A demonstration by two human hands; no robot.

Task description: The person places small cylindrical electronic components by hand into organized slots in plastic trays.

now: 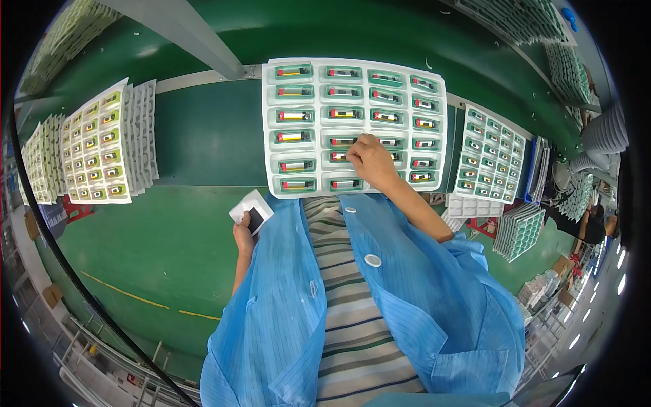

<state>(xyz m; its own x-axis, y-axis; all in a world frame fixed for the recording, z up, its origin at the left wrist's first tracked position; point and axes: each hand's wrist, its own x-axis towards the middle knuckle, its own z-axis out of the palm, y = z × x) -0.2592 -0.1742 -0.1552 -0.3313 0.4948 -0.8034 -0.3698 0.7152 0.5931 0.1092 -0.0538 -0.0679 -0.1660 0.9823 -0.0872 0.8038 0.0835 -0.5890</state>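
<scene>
A white plastic tray [317,102] with several green-tinted pockets lies in front of me. The pockets hold small stick-shaped parts [293,137] with a red end, a black section and a yellow or silver strip. My right hand [373,161] is over the lower middle of the tray, its fingers pinched together at a pocket. Whether a part is between the fingertips is hidden. Low on the left, beside my blue coat, my left hand [244,234] grips a white square piece [251,203] with a dark rectangle on it.
Stacked trays with similar parts [95,146] stand at the left, and another filled tray [491,152] is at the right. A grey metal post [183,34] rises beyond the green bench [203,136]. A black cable [74,278] crosses the left side.
</scene>
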